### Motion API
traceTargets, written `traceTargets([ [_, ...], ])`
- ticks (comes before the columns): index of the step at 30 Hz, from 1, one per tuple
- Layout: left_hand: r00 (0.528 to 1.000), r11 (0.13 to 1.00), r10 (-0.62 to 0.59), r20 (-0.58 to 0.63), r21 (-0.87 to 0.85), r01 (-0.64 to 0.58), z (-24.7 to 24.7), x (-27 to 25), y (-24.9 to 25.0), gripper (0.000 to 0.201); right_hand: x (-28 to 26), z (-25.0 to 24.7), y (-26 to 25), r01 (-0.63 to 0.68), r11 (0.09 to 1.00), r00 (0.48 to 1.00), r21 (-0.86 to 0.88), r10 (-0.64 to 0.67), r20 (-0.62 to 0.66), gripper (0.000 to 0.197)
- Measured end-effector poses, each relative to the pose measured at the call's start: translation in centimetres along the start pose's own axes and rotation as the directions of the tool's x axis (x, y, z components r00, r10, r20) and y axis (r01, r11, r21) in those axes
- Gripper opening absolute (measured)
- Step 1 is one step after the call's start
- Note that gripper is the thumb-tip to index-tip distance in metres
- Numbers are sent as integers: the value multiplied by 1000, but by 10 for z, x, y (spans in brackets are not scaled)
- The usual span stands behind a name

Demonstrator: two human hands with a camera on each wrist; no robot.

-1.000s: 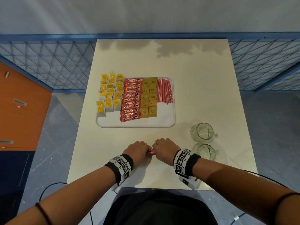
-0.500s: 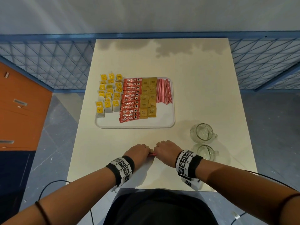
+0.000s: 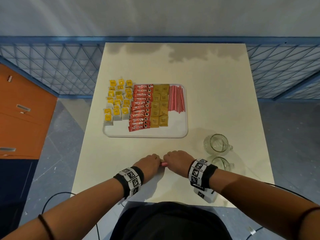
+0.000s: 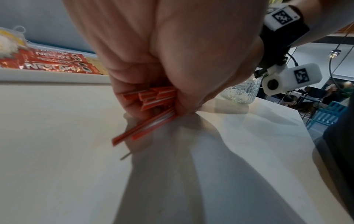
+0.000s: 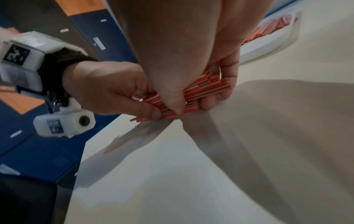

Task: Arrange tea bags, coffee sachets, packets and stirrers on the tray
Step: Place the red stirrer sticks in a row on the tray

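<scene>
- While both hands sit at 6 o'clock on the table (image 3: pixel 216 94), head view has barely changed over the last second: left hand (image 3: pixel 148 164) and right hand (image 3: pixel 178 161) stay curled round a loose stirrer bundle (image 3: pixel 163 164). Probably squaring ends before placing.
- Tray (image 3: pixel 147 134) at 12 o'clock: tea bags (image 3: pixel 117 101), coffee sachets (image 3: pixel 140 108), packets (image 3: pixel 159 105), stirrers (image 3: pixel 176 98) in rows.
- Two glass mugs (image 3: pixel 216 144) at 3 o'clock, off the path.
- Left wrist: bundle ends uneven.
- Right wrist: both thumbs pinch bundle.

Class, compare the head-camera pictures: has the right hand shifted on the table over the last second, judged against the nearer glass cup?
No. The right hand stays just left of the nearer glass cup, gripping the stirrer bundle with the left hand.
</scene>
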State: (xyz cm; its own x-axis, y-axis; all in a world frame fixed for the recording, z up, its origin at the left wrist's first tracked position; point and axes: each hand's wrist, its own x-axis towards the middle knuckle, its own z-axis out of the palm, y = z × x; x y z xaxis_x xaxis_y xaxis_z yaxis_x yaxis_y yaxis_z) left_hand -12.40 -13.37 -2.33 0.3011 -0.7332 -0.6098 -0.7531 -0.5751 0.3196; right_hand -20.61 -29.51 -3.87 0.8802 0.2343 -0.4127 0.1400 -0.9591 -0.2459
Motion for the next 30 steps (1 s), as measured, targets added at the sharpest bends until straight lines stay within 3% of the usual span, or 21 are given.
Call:
traceTargets([
  [7, 998, 982, 2, 65, -188, 10, -11, -1, -6, 11, 2, -24, 19, -87, 902, 991, 423, 37, 126, 25],
  [10, 992, 964, 37, 123, -264, -3, -19, -1, -10, 16, 4, -41, 28, -77, 839, 994, 539, 24, 106, 23],
  [14, 993, 918, 86, 85, -395, -45, -31, -3, -12, 23, 5, -63, 40, -104, 771, 994, 628, 59, 91, 27],
  [19, 998, 823, 60, 1, -565, -49, -40, -5, -13, 26, 6, -76, 49, -94, 587, 989, 804, 146, 9, 18],
  [23, 999, 630, 54, 4, -776, -31, -42, -7, -13, 27, 8, -82, 51, -125, 468, 949, 875, 313, -32, 36],
  [25, 998, 585, 62, -8, -810, -43, -45, -8, -11, 30, 9, -82, 45, -143, 411, 943, 900, 332, -2, 36],
  [28, 999, 530, 47, -20, -847, -42, -53, -9, -4, 36, 11, -78, 34, -130, 381, 955, 915, 295, 13, 36],
  [30, 999, 507, 47, -24, -861, -44, -57, -9, -1, 30, 10, -73, 28, -121, 385, 957, 915, 291, 4, 36],
])
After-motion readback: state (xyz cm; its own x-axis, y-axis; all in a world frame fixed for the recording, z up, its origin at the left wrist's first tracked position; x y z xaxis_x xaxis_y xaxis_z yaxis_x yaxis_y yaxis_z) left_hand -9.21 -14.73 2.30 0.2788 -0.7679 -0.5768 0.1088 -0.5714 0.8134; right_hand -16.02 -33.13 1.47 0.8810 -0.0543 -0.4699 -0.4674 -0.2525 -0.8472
